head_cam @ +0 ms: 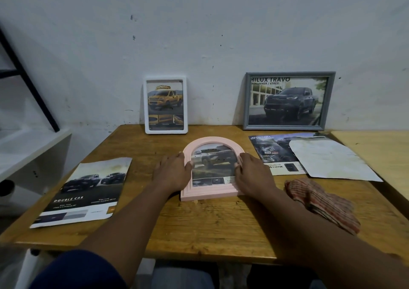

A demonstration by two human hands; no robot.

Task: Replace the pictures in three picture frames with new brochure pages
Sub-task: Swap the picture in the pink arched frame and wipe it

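A pink arched frame with a truck picture lies face up in the middle of the wooden table. My left hand holds its left edge and my right hand holds its right edge, thumbs lying on the front. A white frame with a yellow truck picture and a grey frame with a dark truck picture lean upright against the wall. A "Double Cab" brochure page lies at the left, and another brochure page lies at the right.
A blank white sheet overlaps the right brochure page. A crumpled red checked cloth lies near my right forearm. A white shelf unit stands at the left, and a second table adjoins on the right.
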